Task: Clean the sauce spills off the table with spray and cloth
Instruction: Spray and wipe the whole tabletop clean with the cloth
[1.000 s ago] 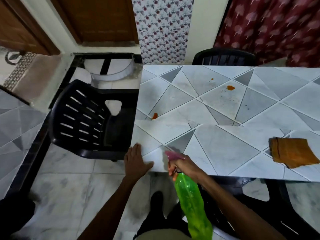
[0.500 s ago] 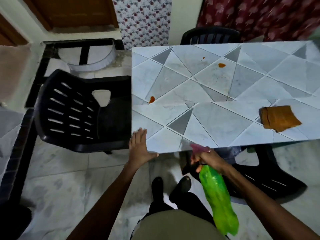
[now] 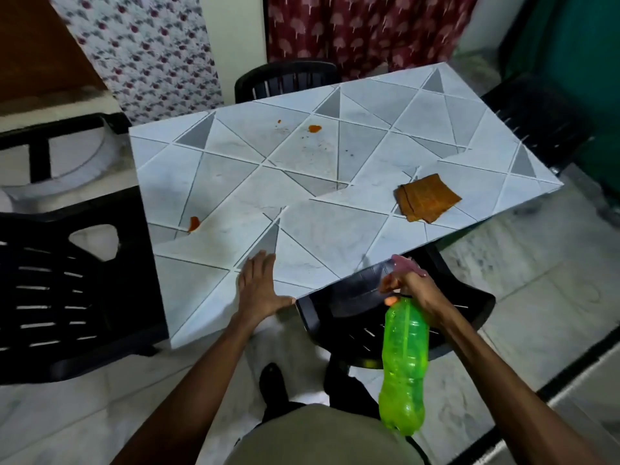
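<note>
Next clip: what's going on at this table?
A person stands at the near edge of the patterned table. The left hand rests flat on the tabletop. The right hand grips a green spray bottle by the neck, with its pink trigger head at the table's edge. A sauce spill near the left edge and two far spills are unwiped. The folded brown cloth lies untouched on the right.
</note>
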Action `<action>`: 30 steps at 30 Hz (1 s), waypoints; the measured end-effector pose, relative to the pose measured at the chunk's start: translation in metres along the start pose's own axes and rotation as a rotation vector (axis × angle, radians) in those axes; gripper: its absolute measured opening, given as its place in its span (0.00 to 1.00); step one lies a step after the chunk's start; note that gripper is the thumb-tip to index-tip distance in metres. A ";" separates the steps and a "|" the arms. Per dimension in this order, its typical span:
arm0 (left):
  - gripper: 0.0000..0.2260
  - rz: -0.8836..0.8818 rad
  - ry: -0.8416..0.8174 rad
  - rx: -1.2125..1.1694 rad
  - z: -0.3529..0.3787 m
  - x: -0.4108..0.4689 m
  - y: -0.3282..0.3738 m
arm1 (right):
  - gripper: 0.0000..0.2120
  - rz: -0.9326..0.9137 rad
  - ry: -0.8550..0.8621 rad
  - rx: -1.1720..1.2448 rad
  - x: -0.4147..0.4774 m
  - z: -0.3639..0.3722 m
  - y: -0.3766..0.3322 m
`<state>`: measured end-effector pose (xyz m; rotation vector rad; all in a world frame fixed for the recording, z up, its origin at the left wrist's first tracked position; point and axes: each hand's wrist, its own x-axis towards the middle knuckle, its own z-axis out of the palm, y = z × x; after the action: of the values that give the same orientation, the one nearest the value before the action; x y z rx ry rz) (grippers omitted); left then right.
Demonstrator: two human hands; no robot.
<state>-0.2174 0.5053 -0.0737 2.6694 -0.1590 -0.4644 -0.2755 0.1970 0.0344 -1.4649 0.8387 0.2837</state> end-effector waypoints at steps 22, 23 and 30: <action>0.61 -0.402 0.063 -0.050 0.008 -0.009 0.028 | 0.18 -0.076 -0.607 -0.507 0.050 0.054 -0.058; 0.61 -0.395 0.061 -0.057 0.006 -0.008 0.028 | 0.18 -0.065 -0.584 -0.498 0.050 0.058 -0.059; 0.63 -0.278 0.039 -0.101 -0.008 0.028 0.033 | 0.22 0.001 -0.333 -0.346 0.068 0.050 -0.064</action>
<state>-0.1895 0.4731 -0.0612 2.6076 0.2437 -0.4902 -0.1709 0.2140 0.0330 -1.6765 0.5363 0.6806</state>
